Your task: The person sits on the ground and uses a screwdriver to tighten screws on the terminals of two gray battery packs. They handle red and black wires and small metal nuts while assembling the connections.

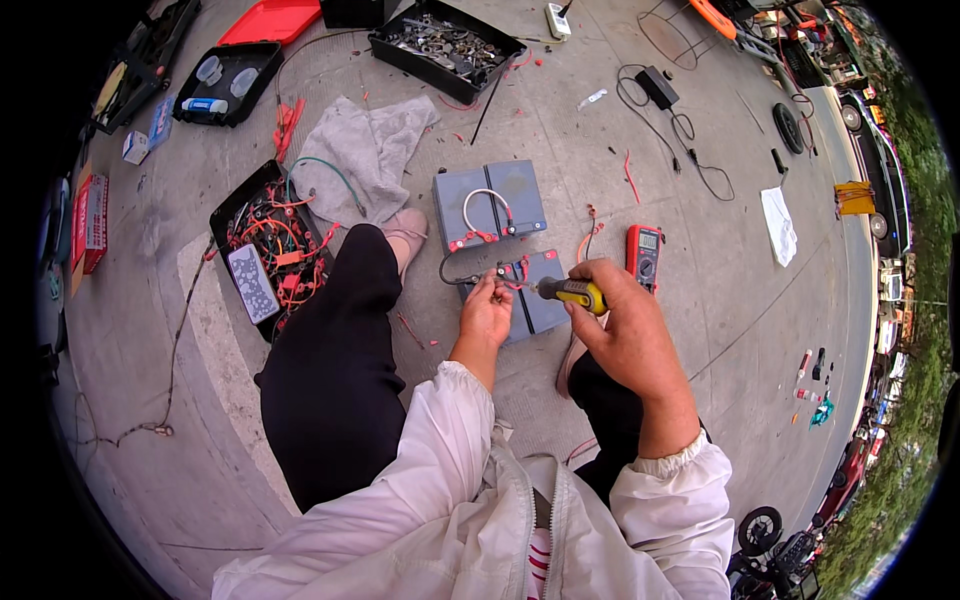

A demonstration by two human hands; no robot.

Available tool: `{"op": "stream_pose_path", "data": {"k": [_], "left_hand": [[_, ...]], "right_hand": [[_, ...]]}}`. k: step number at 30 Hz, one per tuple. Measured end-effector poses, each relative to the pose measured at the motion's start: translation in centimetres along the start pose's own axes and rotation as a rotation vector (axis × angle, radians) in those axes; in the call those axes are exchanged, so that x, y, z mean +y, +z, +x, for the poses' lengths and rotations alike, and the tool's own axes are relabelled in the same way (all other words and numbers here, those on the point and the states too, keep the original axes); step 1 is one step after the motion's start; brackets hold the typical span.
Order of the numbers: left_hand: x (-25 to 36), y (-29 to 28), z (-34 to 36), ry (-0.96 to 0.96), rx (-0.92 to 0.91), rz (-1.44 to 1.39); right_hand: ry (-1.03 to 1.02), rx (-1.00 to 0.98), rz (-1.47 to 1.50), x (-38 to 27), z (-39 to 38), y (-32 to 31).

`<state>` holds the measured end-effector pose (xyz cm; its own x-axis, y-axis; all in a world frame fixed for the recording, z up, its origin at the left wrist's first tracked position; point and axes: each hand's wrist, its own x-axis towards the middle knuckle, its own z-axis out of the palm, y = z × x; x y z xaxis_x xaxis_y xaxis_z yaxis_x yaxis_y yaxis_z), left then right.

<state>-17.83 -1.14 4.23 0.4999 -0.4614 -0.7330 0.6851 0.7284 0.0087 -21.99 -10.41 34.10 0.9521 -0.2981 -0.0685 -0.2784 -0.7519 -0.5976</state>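
My right hand (622, 325) grips a yellow-and-black screwdriver (578, 293), its shaft pointing left toward my left fingertips. My left hand (486, 318) is closed in a pinch over the lower grey battery (540, 312); what lies between its fingertips is too small to tell. A black cable (447, 268) curves down from the upper battery to near these fingers. That upper grey battery (515, 185) stands just beyond, with a white cable (466, 203) looped over its top. Red terminal pieces show on both batteries. To the right of them lies a red multimeter (646, 255).
Left of my leg sits a black case of tangled wires (275, 235), beside a grey cloth (365, 150). Farther off are a tray of metal parts (450, 45) and an open black case (228, 90). A charger with its cord (656, 88) lies at the far right.
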Motion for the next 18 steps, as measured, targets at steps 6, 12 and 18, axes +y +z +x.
{"op": "stream_pose_path", "data": {"k": [6, 12, 18], "left_hand": [[0.0, -0.2, 0.1, -0.015, 0.062, -0.015], [-0.6, -0.4, 1.2, -0.036, 0.165, 0.037], [-1.0, 0.2, 1.4, 0.014, 0.222, 0.268]], "right_hand": [[0.059, -0.042, 0.013, 0.1, 0.0, 0.0], [0.115, -0.048, 0.001, 0.4, 0.5, 0.4], [0.037, -0.078, -0.063, 1.6, 0.9, 1.1]]}}
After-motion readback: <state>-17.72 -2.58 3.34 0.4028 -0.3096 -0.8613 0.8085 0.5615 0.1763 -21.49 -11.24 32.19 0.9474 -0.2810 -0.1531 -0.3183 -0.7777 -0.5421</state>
